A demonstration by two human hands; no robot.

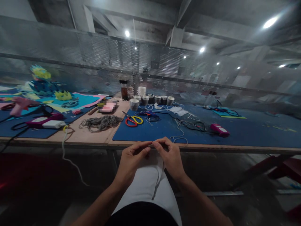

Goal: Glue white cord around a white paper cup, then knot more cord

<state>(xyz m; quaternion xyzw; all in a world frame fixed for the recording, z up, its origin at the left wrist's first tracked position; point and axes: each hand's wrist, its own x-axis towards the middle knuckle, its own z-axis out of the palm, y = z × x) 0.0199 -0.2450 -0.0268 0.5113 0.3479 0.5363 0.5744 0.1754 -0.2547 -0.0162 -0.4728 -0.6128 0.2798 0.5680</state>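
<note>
Just in front of the table edge, above the lap, both hands meet at their fingertips. My left hand (pixel 130 161) is closed in a pinch, thumb near the forefinger. My right hand (pixel 171 158) pinches too, its thumb and forefinger touching the left fingertips. A thin grey cord (pixel 157 180) hangs down over the white trousers from beneath the hands; its upper end is hidden by the fingers. On the table beyond lie scissors (pixel 132 121) with one red and one yellow handle, and a loose length of grey string (pixel 180 133).
A tangled heap of grey cord (pixel 102 123) lies left of the blue mat (pixel 155 135). Several paper cups (pixel 134 104) and a dark jar (pixel 124 91) stand behind. A blue glue gun (pixel 150 115), a magenta box (pixel 219 129) and cables lie across the mat.
</note>
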